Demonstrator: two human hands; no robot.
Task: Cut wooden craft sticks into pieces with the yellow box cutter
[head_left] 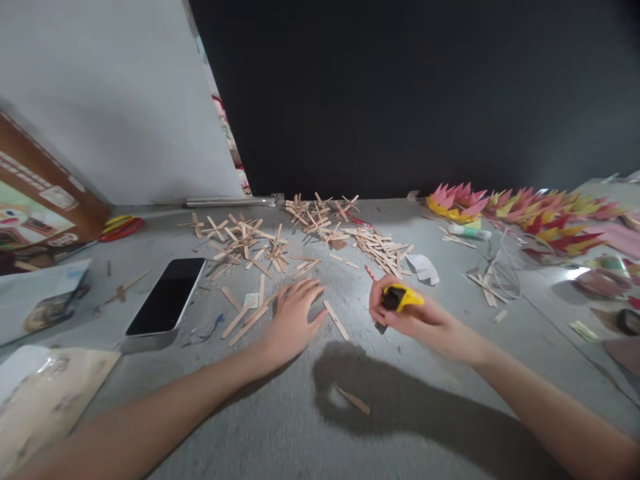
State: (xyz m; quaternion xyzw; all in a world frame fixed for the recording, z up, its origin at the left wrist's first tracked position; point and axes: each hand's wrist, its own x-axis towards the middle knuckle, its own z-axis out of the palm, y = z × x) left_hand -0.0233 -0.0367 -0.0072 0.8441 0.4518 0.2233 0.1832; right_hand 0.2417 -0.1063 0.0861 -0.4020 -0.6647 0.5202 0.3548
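Observation:
My left hand lies palm down on the grey surface, its fingers spread. Against its left side are several loose wooden craft sticks, partly under the fingers. Just off its thumb is a single craft stick, flat on the surface. My right hand is closed around a yellow-and-black tool that looks like a utility knife; its black end faces me and its working end is hidden. A red-and-white striped piece shows just beyond the fingers. Nearer me lies a stick fragment in the right hand's shadow.
Crossed craft sticks and a loose pile lie at the back, before a dark panel. A phone and red-and-yellow scissors are left. Pink-and-yellow paper crowns, a glue stick and a cable are right.

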